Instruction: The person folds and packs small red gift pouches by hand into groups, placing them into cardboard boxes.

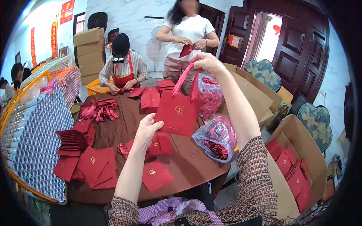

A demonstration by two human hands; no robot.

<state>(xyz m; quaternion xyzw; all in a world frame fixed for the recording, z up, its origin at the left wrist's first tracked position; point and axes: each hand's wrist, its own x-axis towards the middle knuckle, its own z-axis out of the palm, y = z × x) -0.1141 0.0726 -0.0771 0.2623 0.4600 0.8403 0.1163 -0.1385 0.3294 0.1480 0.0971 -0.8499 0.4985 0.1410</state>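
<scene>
A red bag with a gold emblem hangs upright in front of me, above the brown table. My right hand is raised and pinches the top of its ribbon handles. At the bag's lower left edge, my left hand grips it with the thumb on the front. Beneath, a flat red bag lies near the table edge. More red bags are stacked at the left, and a heap of red ribbons sits behind them.
Clear plastic bags of red ribbon stand at the table's right side. A cardboard box holds red bags at the right. White tubes are piled at the left. Two people work across the brown table; one stands.
</scene>
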